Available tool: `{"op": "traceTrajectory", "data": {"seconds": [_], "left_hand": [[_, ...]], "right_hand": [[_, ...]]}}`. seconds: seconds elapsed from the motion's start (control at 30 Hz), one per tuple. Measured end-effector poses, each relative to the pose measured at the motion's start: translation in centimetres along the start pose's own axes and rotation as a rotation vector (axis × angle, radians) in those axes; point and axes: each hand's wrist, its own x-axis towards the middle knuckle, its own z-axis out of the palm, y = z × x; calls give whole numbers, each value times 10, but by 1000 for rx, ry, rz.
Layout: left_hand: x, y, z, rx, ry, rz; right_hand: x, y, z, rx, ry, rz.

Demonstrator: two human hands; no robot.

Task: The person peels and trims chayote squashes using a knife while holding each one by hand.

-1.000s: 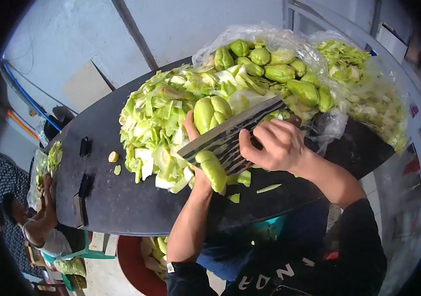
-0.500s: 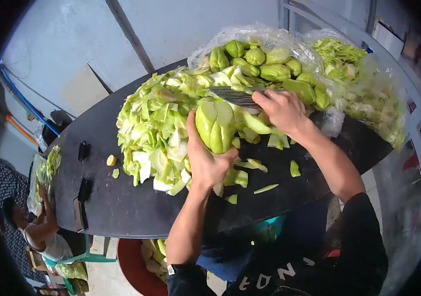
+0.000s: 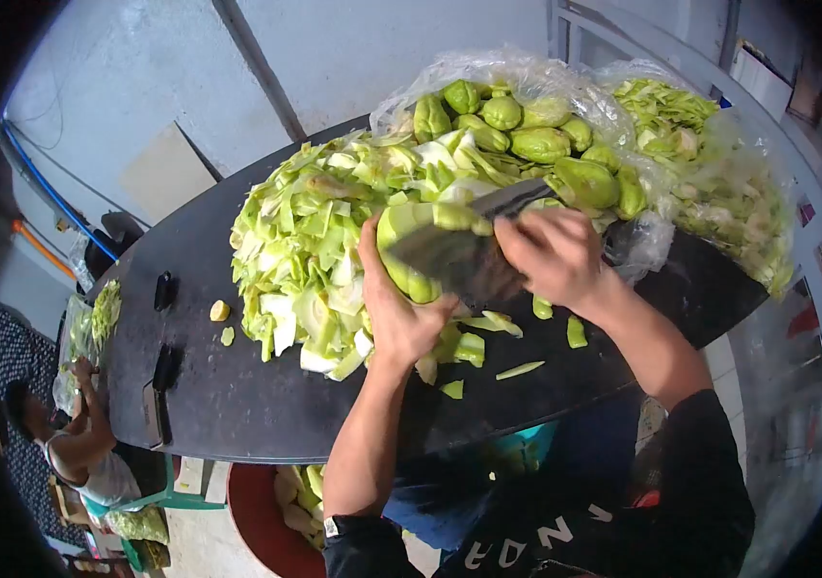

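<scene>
My left hand (image 3: 397,323) is wrapped round a pale green chayote (image 3: 413,282), holding it upright over the dark table (image 3: 247,414). In my right hand (image 3: 560,258) is a knife (image 3: 454,255), its wide blade smeared by motion and lying across the chayote's front. A strip of green peel (image 3: 459,218) shows along the top of the blade. Just left of and behind the chayote rises a big heap of cut green and white slices (image 3: 305,226). Loose scraps (image 3: 469,349) lie near my left wrist.
Whole chayotes (image 3: 538,144) fill an open clear plastic bag at the back. Right of it stands another bag of shredded greens (image 3: 719,193). Black objects (image 3: 164,291) lie at the table's left. Below the front edge is a red tub (image 3: 249,525). Another person (image 3: 93,458) sits far left.
The knife has swung down and left from above the chayote to across its front. My right hand has moved slightly down; my left hand still grips the chayote.
</scene>
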Motion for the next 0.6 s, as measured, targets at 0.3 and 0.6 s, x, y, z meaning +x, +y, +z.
{"op": "traceTrajectory", "data": {"seconds": [0.3,0.6], "left_hand": [[-3,10,2,-33,-8,-138],[-8,11,4,8,-17,-109]], "right_hand": [[-12,10,9,-97,-79,198],[-12,21,15,-84,-285,464]]}}
